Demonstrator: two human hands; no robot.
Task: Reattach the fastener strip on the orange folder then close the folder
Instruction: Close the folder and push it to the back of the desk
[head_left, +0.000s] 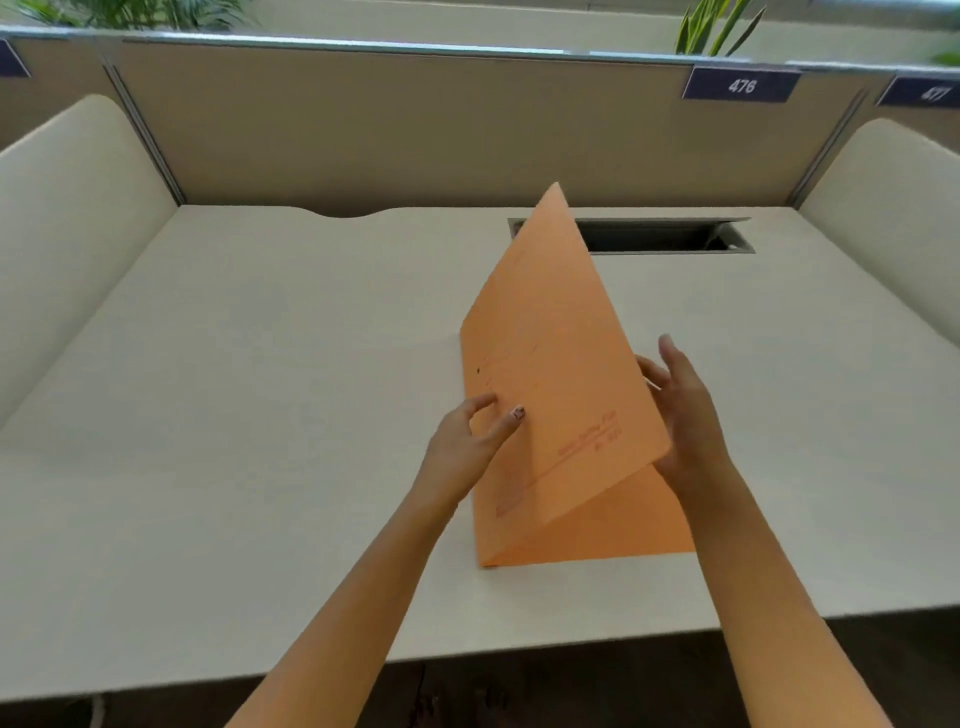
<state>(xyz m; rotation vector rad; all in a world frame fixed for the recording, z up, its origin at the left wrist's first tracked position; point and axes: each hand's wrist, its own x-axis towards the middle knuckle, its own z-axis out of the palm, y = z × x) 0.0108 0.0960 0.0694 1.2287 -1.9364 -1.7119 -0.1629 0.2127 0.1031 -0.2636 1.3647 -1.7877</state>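
The orange folder (561, 374) lies on the white desk (260, 415) with its spine on the left. Its front cover is raised at a slant, so the folder is half open. The cover hides the inside, and no fastener strip shows. My left hand (467, 441) is at the cover's left edge, with thumb and a fingertip touching the cover near the spine. My right hand (685, 415) is at the cover's right edge, fingers spread behind and under it. I cannot tell how firmly either hand grips the cover.
A rectangular cable slot (660, 236) is cut into the desk behind the folder. Beige partition panels (415, 130) close the back, and rounded side dividers (67, 208) stand at left and right. The desk's front edge runs near the bottom.
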